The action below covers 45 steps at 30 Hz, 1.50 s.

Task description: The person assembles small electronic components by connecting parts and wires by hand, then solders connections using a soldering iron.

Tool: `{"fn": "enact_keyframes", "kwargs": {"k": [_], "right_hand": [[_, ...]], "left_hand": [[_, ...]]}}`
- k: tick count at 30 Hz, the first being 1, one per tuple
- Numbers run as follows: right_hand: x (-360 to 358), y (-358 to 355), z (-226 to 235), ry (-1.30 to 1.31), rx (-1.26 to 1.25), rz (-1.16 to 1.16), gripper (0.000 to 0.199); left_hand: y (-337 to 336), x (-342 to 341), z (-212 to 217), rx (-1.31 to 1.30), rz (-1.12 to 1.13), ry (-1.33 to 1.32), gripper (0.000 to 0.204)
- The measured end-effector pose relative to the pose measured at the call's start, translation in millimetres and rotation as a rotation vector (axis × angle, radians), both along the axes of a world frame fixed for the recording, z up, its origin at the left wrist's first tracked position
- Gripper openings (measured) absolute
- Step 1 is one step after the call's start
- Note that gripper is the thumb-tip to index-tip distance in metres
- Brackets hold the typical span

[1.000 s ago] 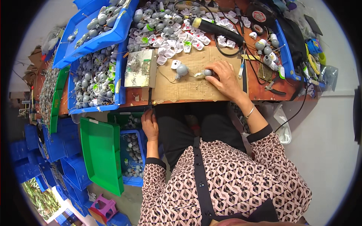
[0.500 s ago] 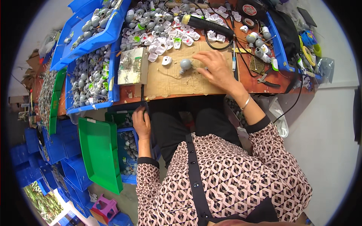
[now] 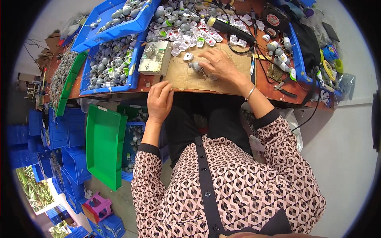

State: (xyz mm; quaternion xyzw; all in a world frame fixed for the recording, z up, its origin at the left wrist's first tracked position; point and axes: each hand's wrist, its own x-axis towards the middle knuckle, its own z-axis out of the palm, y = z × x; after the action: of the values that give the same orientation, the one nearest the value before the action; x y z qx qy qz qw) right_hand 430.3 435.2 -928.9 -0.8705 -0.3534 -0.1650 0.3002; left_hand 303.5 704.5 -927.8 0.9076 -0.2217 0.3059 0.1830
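My right hand (image 3: 222, 67) is over a brown cardboard sheet (image 3: 180, 81) on the table, its bent fingers closed at a grey bulb-shaped part (image 3: 194, 66). More grey bits show beneath the palm, partly hidden. Just beyond the fingertips lies a small white cap (image 3: 188, 56). My left hand (image 3: 160, 102) is at the table's front edge, fingers bent and drawn together. Whatever its fingertips may hold cannot be made out. A pale box-like block (image 3: 154, 59) stands beyond it, beside the cardboard.
Blue trays (image 3: 137, 75) of grey and white parts are at the left, one tilted above another. White housings (image 3: 194, 39) lie heaped behind the cardboard. A black-handled tool (image 3: 230, 29), a screwdriver (image 3: 252, 65) and pliers (image 3: 285, 90) lie rightward. A green tray (image 3: 104, 146) stands below the table.
My left hand has risen from beside the bins below to the table edge. My right hand has shifted over the grey part, which now lies closer to the white cap. The view has shifted.
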Motion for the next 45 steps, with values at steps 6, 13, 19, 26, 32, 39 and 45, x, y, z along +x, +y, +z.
{"fn": "enact_keyframes", "kwargs": {"k": [6, 13, 19, 26, 32, 39, 45], "right_hand": [[-30, -53, 4, 0.001, 0.025, -0.103, 0.026], [-67, -77, -5, 0.077, 0.109, -0.158, 0.029], [-75, -62, -1, 0.115, 0.096, -0.146, 0.035], [-55, -44, -15, 0.128, 0.07, -0.075, 0.03], [-50, -60, -10, 0.12, 0.068, -0.129, 0.021], [-50, -63, -13, 0.061, 0.091, -0.13, 0.022], [-54, -62, -8, 0.09, 0.094, -0.144, 0.021]], "left_hand": [[-38, 42, 7, 0.081, -0.112, 0.022, 0.04], [-57, 77, 1, 0.116, -0.183, 0.12, 0.048], [-57, 84, 4, 0.097, -0.231, 0.18, 0.05], [-56, 82, 5, 0.053, -0.211, 0.177, 0.049], [-53, 80, 3, 0.032, -0.197, 0.158, 0.047], [-53, 79, 4, 0.012, -0.19, 0.154, 0.047], [-52, 78, 4, 0.007, -0.185, 0.147, 0.047]]}}
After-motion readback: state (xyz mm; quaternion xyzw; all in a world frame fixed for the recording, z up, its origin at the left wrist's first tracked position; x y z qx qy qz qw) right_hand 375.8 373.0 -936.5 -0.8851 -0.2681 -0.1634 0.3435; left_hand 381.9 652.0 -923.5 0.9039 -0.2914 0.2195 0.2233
